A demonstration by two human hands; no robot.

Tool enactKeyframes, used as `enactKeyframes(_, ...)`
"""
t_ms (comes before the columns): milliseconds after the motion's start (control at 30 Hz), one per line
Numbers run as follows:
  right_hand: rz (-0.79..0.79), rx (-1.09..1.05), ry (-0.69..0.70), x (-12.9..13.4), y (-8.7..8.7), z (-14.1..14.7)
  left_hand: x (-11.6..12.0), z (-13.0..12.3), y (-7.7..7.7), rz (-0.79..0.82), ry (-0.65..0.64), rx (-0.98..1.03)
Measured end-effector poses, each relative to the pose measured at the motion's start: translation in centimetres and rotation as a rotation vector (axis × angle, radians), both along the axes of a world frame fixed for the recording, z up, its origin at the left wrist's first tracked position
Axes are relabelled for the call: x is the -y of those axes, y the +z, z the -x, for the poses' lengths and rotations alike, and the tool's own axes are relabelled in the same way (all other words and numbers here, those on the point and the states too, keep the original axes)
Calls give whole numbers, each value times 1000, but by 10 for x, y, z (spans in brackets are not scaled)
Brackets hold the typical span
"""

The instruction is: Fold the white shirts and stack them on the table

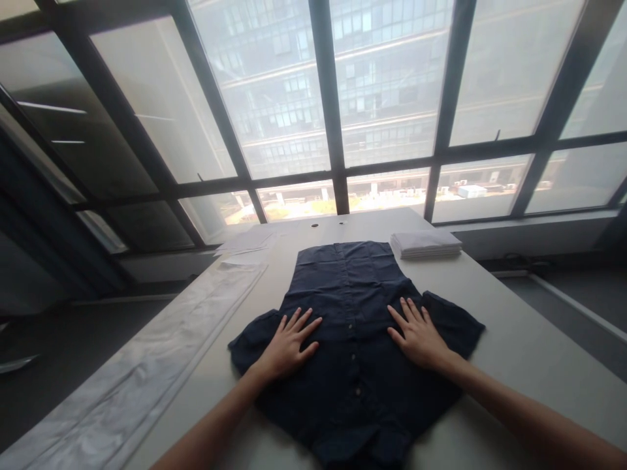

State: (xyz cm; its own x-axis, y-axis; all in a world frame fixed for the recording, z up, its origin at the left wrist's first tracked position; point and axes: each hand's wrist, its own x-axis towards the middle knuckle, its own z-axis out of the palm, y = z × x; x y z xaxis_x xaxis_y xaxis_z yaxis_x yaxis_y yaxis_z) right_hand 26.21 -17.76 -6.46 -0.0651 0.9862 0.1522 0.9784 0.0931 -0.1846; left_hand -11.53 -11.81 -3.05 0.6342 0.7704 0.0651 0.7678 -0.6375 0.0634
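Observation:
A dark navy buttoned shirt (350, 352) lies spread on a white table (529, 352), its two short sleeves out to the sides and its collar end nearest me, at the bottom of the view. My left hand (289, 344) rests flat on the shirt's left part, beside the left sleeve, fingers spread. On the right part, next to the right sleeve, my right hand (416, 334) also lies flat with its fingers apart. Neither hand holds anything. Small buttons run down the middle between the hands.
A folded stack of white cloth (425, 244) sits at the table's far right. Along the left side lies a long white glossy cloth (142, 365), with thin white sheets (247, 241) beyond it. Large framed windows (386, 78) rise behind the table.

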Motion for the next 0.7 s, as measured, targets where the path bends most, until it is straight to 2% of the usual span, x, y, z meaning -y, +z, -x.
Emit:
enactKeyframes(133, 7, 12, -19, -18, 6, 0, -18, -3, 0, 11, 19, -12)
enactKeyframes(267, -19, 4, -11, -7, -1, -5, -12, 6, -3, 4, 13, -5)
enactKeyframes(400, -26, -25, -23, 5, -5, -8, -1, 0, 6, 33, 28, -6)
enactKeyframes(467, -52, -45, -35, 6, -3, -10, 4, -16, 14, 50, 38, 12)
enactKeyframes(567, -85, -60, -73, 7, 2, -18, 11, -55, 24, 70, -10, 60)
enactKeyframes(700, -71, -51, -130, 13, -1, -35, 17, -104, 23, 94, -60, 122)
